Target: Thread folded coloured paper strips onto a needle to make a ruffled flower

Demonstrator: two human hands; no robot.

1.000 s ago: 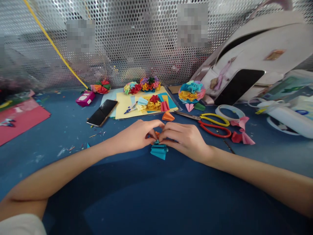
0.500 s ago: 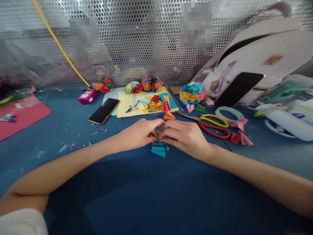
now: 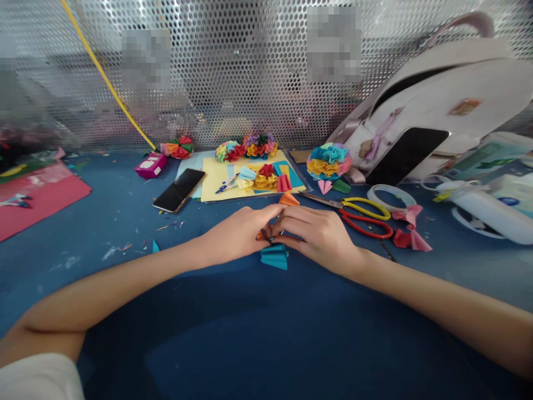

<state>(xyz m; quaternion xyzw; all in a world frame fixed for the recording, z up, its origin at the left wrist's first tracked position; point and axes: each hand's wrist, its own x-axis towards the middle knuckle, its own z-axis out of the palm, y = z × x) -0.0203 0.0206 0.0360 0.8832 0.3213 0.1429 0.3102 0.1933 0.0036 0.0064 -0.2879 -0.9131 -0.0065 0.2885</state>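
Pleated teal paper (image 3: 274, 258) on a blue table mat (image 3: 125, 289): the fanned lower end lies just below the person's hands, and the upper end appears gathered at the pinch. The left hand (image 3: 237, 236) and right hand (image 3: 318, 236) meet at centre, with the fingers (image 3: 289, 224) of both closed and gripping from either side. A scrap of orange paper (image 3: 262, 236) shows at the pinch, but the fingers hide the join, so how the pieces connect is hard to tell.

Beyond the hands lie an orange paper cone (image 3: 288, 200), yellow-handled scissors (image 3: 366, 208) and red-handled scissors (image 3: 366, 229). Farther off are a yellow card (image 3: 220, 178) bearing paper flowers, a phone (image 3: 179, 190), a roll of tape (image 3: 391, 197) and a pink paper bow (image 3: 410, 233).

Risks: slackened fingers could let the pleats spring apart; too hard a squeeze could crush or tear the thin paper; a sideways slip of the right hand could knock the orange cone or meet the scissor blades.
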